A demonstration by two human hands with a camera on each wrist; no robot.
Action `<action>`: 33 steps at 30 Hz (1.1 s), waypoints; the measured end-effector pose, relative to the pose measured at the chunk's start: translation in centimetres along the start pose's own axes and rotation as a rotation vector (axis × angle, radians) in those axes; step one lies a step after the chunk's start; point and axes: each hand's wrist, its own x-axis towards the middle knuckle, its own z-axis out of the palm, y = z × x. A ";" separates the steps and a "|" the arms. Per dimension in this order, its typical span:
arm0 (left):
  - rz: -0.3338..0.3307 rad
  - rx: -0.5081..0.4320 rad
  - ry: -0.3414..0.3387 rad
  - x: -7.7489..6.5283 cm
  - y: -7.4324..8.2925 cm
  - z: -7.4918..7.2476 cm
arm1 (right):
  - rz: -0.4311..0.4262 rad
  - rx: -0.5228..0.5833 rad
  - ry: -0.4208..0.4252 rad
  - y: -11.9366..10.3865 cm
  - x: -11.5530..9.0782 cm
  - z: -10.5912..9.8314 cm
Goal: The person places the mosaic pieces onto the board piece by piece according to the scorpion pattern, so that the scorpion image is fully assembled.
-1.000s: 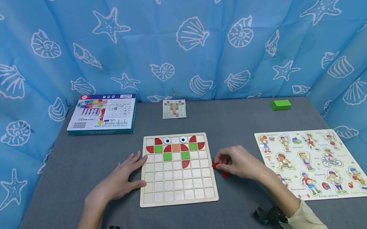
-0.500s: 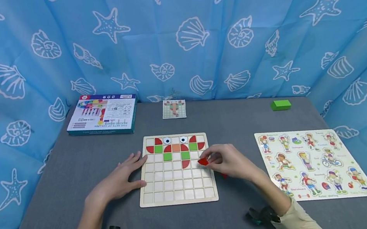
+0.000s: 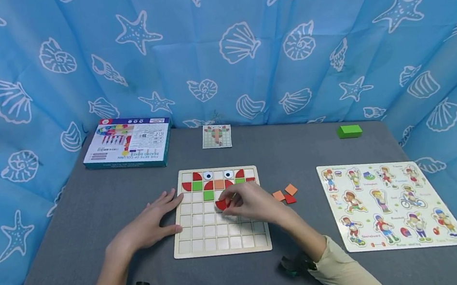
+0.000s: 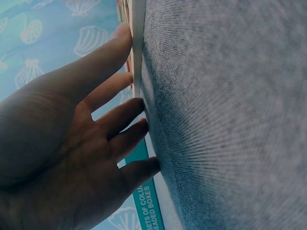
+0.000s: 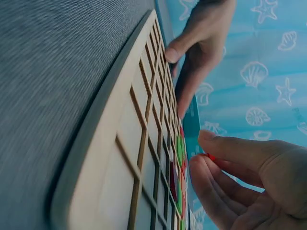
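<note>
A pale wooden grid board (image 3: 208,245) lies on the grey table, its upper rows holding red, green and orange tiles and two eye tiles. Along its left edge, my left hand (image 3: 146,226) touches the frame with spread, mostly straight fingers, as the left wrist view also shows on the board's rim (image 4: 137,43). Over the middle of the board, my right hand (image 3: 252,202) pinches a red quarter-circle tile (image 3: 221,205) between thumb and fingers. The right wrist view shows only a sliver of that red tile (image 5: 211,156); the hand covers some squares on the board's right side.
Two orange tiles (image 3: 290,189) and a red tile (image 3: 290,198) lie right of the board. Behind it is a pattern card (image 3: 216,137). A flat box (image 3: 126,147) stands back left, a green block (image 3: 349,131) back right, and a picture puzzle board (image 3: 373,234) at the right.
My right hand has moved left with the red quarter-circle tile, from beside the board's right edge to over its middle, uncovering the loose tiles. My left hand has stayed in place.
</note>
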 end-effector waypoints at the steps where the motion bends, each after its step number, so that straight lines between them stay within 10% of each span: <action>1: -0.002 0.001 -0.002 0.0 0.0 0.0 | -0.006 -0.010 -0.005 -0.1 0.3 0.2; 33: 0.009 -0.006 -0.008 0.0 0.0 -0.2 | -0.035 -0.237 0.074 -1.2 3.2 2.9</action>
